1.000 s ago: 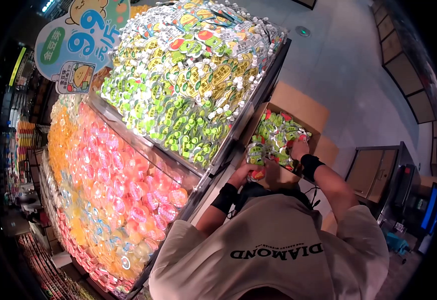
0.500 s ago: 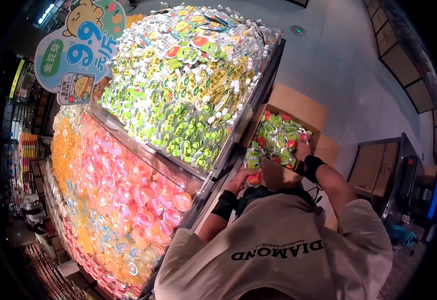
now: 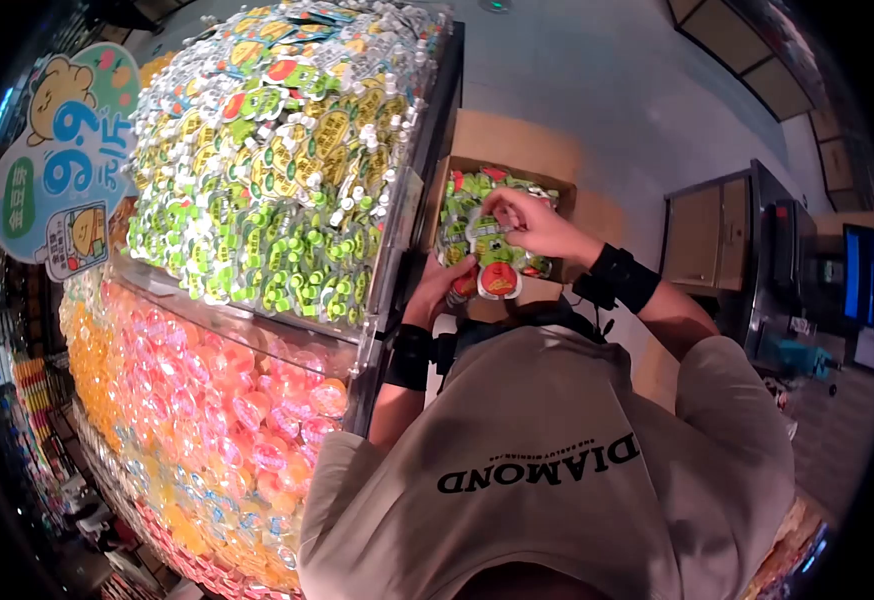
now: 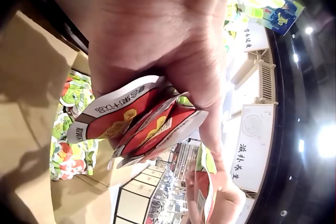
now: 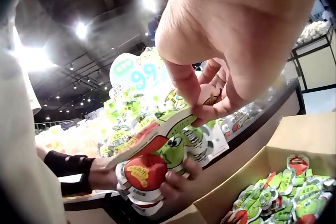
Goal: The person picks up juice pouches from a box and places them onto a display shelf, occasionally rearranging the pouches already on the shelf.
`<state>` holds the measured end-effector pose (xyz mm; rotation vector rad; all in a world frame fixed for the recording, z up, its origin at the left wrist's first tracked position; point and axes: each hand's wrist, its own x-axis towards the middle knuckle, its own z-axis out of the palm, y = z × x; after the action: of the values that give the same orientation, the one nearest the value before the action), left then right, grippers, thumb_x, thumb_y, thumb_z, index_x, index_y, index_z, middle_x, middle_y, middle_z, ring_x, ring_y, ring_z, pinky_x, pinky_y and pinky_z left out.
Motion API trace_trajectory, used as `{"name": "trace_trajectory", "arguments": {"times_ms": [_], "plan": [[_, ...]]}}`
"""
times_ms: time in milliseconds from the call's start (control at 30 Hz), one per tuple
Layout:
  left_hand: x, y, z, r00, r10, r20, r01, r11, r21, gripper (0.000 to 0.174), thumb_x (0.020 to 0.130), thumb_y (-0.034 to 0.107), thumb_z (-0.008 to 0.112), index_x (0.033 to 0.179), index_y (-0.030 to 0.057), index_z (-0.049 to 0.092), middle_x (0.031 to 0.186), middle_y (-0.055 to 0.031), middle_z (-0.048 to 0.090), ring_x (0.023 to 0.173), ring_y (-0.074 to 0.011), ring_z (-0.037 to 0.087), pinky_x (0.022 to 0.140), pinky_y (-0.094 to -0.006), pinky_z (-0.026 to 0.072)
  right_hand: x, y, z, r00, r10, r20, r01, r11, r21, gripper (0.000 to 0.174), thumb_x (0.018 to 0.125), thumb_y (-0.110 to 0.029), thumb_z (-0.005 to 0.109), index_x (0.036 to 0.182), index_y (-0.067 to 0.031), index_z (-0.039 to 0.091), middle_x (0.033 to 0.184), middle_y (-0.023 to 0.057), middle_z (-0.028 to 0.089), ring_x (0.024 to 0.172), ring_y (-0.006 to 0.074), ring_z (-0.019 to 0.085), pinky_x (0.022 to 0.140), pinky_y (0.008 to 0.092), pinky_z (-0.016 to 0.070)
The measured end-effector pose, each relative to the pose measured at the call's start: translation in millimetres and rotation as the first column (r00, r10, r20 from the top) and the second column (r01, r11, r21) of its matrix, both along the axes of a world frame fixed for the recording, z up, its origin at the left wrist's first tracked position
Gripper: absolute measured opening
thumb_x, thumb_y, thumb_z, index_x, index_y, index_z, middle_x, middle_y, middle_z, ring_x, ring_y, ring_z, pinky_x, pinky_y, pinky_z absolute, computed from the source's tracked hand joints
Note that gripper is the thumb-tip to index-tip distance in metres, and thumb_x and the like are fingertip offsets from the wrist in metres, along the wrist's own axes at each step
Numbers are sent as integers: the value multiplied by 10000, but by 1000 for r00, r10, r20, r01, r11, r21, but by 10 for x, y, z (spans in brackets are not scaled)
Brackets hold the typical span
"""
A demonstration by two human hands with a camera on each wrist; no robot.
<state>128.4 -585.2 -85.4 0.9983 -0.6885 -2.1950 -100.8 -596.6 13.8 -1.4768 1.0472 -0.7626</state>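
Observation:
In the left wrist view, the left hand [image 4: 157,29] grips several red-and-green pouches [image 4: 157,124] between thumb and fingers. The right hand [image 5: 236,40] pinches the upper end of one green-and-red pouch [image 5: 176,124] with thumb and fingertips, just above the left hand's stack. From the head view, the left hand [image 3: 435,284] is at the near left corner of an open cardboard box [image 3: 569,215], and the right hand [image 3: 542,225] is over the box. Similar pouches [image 5: 294,198] lie inside the box.
Left of the box stands a display bin heaped with white-and-green pouches [image 3: 287,170]. A nearer bin holds pink and orange cups [image 3: 227,400]. A blue price sign [image 3: 62,160] stands at far left, and a wooden-fronted cabinet [image 3: 707,235] at right.
The right hand has left the box's right side and come over to the left hand, now with a pouch pinched. The head view has shifted, so the box appears higher and farther left.

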Motion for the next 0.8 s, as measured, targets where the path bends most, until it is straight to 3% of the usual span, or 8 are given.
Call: {"name": "trace_trajectory", "arguments": {"times_ms": [167, 333, 433, 533, 633, 700, 767, 800], "plan": [[-16, 89, -1, 975, -9, -223, 35, 993, 113, 554, 907, 61, 620, 1402, 11, 378, 1231, -153, 594, 1099, -274, 633, 925, -407, 554, 195, 60, 16, 998, 34, 43, -35, 999, 14, 478, 696, 134, 551, 1137, -46, 514, 891, 9, 448, 828, 98, 458, 709, 235, 367], [63, 240, 53, 978, 2, -209, 14, 997, 72, 576, 893, 71, 608, 1410, 12, 361, 1203, -179, 606, 1071, -305, 649, 896, -427, 571, 310, 207, 2, 994, -2, 110, -2, 999, 33, 428, 729, 106, 620, 1120, -43, 529, 945, 27, 504, 886, 108, 500, 752, 264, 429], [134, 344, 134, 974, -14, -227, 40, 993, 111, 569, 862, 90, 610, 1376, -20, 392, 1163, -197, 622, 1007, -307, 672, 869, -413, 582, 371, 348, 118, 1000, -22, 1, 22, 999, -50, 332, 776, 67, 652, 1075, -37, 552, 988, 63, 558, 923, 150, 556, 777, 282, 460], [269, 501, -7, 936, 79, -343, 17, 963, 269, 502, 806, 20, 598, 1284, -41, 456, 1076, -198, 648, 919, -320, 694, 808, -407, 594, 358, 478, 213, 949, 36, -314, -163, 906, -390, 253, 855, -63, 678, 1071, -26, 552, 1030, 132, 581, 957, 288, 588, 821, 355, 485], [468, 807, -112, 965, 85, -247, -50, 989, 143, 451, 813, 136, 580, 1206, -74, 513, 1008, -203, 660, 847, -289, 695, 731, -369, 597, 246, 599, 169, 952, -1, -307, -76, 969, -236, 233, 883, -112, 658, 1074, -26, 555, 1035, 129, 576, 966, 295, 584, 841, 376, 479], [711, 1005, -113, 968, 151, -198, -106, 969, 221, 489, 780, 18, 593, 1252, -55, 486, 1044, -208, 648, 896, -349, 692, 759, -441, 599, 65, 697, -297, 940, 64, -334, -146, 963, -226, 397, 854, -193, 703, 1155, -10, 521, 1074, 159, 571, 1018, 323, 584, 874, 394, 475], [839, 1235, 168, 968, 182, -173, -155, 975, 161, 498, 778, 3, 583, 1264, -47, 488, 1061, -208, 647, 913, -354, 688, 797, -447, 590, -40, 889, -788, 559, 41, -828, -278, 950, -140, 475, 815, -149, 720, 1207, -18, 485, 1071, 179, 586, 1059, 344, 586, 883, 429, 489], [872, 1397, 235, 946, 296, -132, -268, 944, 192, 508, 776, -15, 567, 1277, -47, 488, 1076, -202, 643, 932, -355, 681, 836, -453, 577, -54, 990, -1039, 563, 54, -825, -302, 942, -145, 475, 815, -149, 720, 1207, -18, 485, 1071, 179, 586, 1059, 344, 586, 883, 429, 489]]}}
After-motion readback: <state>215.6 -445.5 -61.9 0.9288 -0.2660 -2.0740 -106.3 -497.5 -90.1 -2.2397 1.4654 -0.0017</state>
